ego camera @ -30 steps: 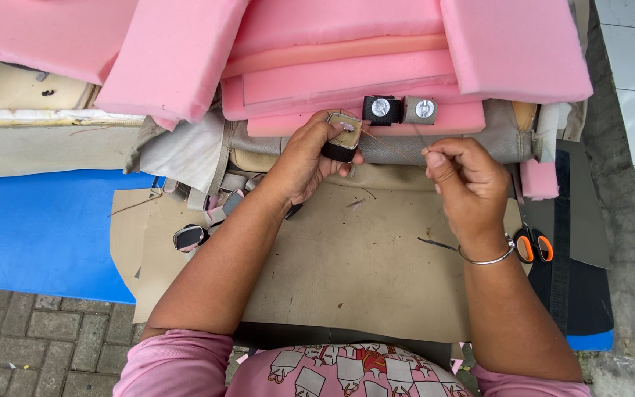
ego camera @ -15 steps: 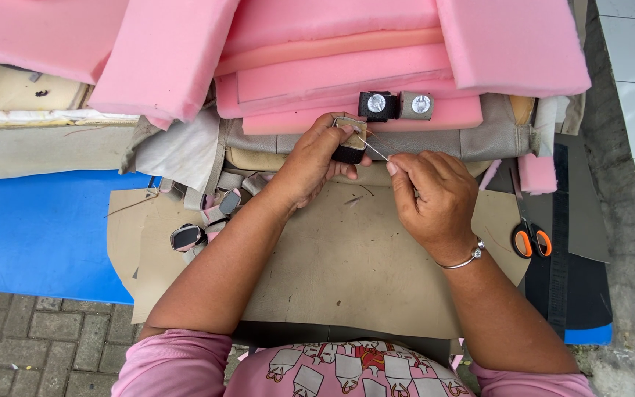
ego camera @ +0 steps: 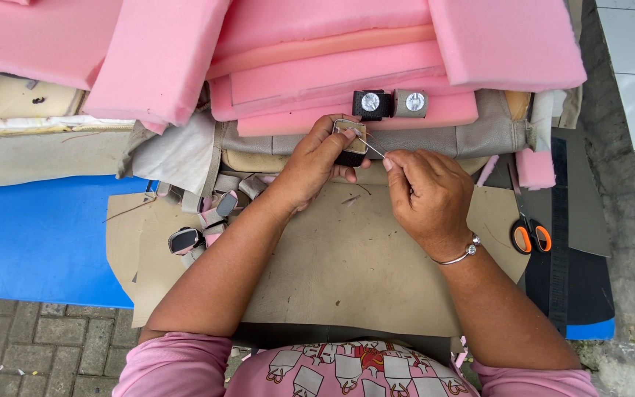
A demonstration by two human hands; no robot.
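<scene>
My left hand (ego camera: 311,163) grips a small beige-and-black padded piece (ego camera: 350,141) and holds it up in front of the pink foam stack. My right hand (ego camera: 426,192) pinches a thin needle (ego camera: 371,146) whose tip touches that piece; a fine thread is barely visible. Both hands hover over a tan sheet of material (ego camera: 347,272) spread on the work surface. A silver bracelet (ego camera: 461,252) sits on my right wrist.
Pink foam slabs (ego camera: 317,59) are stacked at the back, with two small padded pieces with metal studs (ego camera: 389,103) on them. More small finished pieces (ego camera: 192,228) lie to the left. Orange-handled scissors (ego camera: 529,231) and a black ruler (ego camera: 557,235) lie right. A blue sheet (ego camera: 38,235) covers the left.
My right hand has moved left from out at the side toward the small piece, bringing the needle to it. My left hand stayed holding the piece in place.
</scene>
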